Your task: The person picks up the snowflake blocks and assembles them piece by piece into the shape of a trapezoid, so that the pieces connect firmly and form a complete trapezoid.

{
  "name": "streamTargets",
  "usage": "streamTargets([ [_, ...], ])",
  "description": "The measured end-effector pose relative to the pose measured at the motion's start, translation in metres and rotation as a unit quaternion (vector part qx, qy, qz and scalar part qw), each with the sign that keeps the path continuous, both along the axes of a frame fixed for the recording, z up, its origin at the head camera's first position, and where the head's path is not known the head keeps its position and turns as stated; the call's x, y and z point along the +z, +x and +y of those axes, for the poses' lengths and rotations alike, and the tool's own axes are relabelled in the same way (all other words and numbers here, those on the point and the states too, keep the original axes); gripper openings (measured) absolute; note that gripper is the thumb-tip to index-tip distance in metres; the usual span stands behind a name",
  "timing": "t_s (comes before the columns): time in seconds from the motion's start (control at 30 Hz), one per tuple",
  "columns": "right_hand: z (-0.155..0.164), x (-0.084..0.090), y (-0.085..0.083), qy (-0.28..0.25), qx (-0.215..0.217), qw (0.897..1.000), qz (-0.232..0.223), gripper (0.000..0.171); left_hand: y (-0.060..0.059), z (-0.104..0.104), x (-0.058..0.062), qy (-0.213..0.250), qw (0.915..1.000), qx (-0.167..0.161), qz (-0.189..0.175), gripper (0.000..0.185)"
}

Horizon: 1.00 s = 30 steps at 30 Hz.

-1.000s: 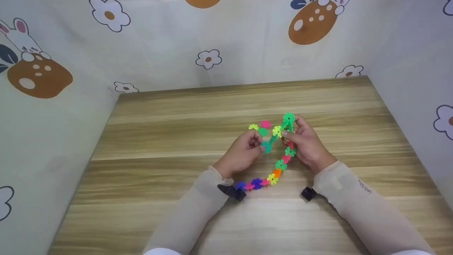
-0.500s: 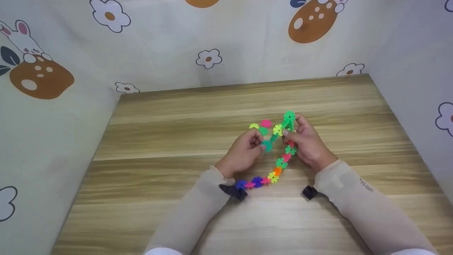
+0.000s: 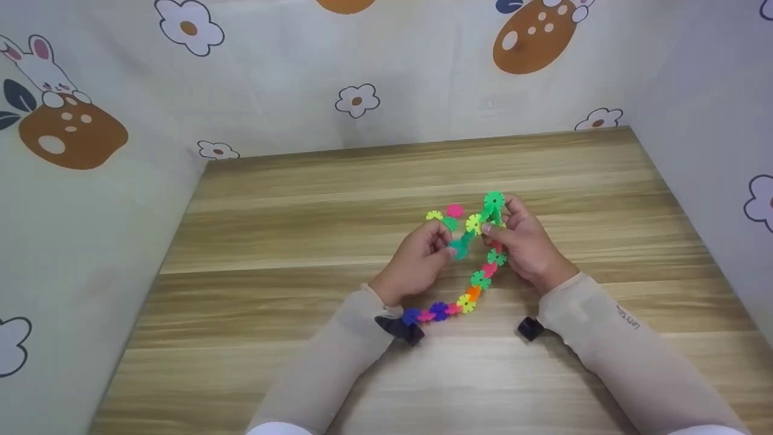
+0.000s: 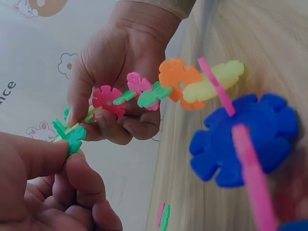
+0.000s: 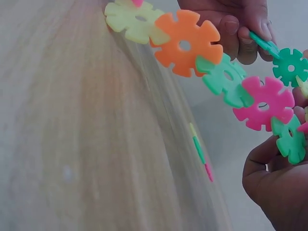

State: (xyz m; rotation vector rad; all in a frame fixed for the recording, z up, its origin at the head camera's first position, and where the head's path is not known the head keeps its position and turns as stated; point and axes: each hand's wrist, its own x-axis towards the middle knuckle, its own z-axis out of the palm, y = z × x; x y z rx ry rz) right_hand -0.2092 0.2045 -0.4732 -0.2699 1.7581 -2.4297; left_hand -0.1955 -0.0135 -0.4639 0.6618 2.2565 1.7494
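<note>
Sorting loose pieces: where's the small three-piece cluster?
In the head view, the three-piece cluster lies on the table, just beyond the left hand.

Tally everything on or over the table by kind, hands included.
Hands: 2, the left hand and the right hand, both pinching the chain
Long disc chain: 1
Short three-disc piece, lying on the table: 1
Total: 4

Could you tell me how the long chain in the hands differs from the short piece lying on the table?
The chain is long, many-coloured, held up by the left hand and right hand. The short piece has three discs (yellow, pink, green), lying untouched on the table. Both are snowflake discs slotted together.
</note>
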Motion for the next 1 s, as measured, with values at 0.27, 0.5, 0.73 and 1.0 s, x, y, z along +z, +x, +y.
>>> streamTargets([
  [0.27, -0.004, 0.004, 0.003, 0.038, -0.019, 0.999, 0.020, 0.034, 0.003, 0.003, 0.001, -0.006, 0.9998, 0.019, 0.010, 0.010],
  [0.5, -0.002, 0.001, 0.004, 0.051, -0.019, 0.998, 0.022, 0.037, -0.001, 0.003, -0.003, -0.009, 0.9993, 0.032, -0.015, 0.010],
  [0.73, 0.002, -0.007, -0.003, 0.048, -0.033, 0.998, -0.004, 0.031, -0.007, 0.000, -0.006, -0.013, 0.9987, 0.044, -0.025, 0.008],
  [1.0, 0.020, -0.013, -0.017, 0.067, -0.081, 0.989, -0.105, 0.021, -0.017, -0.007, -0.009, -0.061, 0.9960, 0.061, -0.023, 0.030],
])
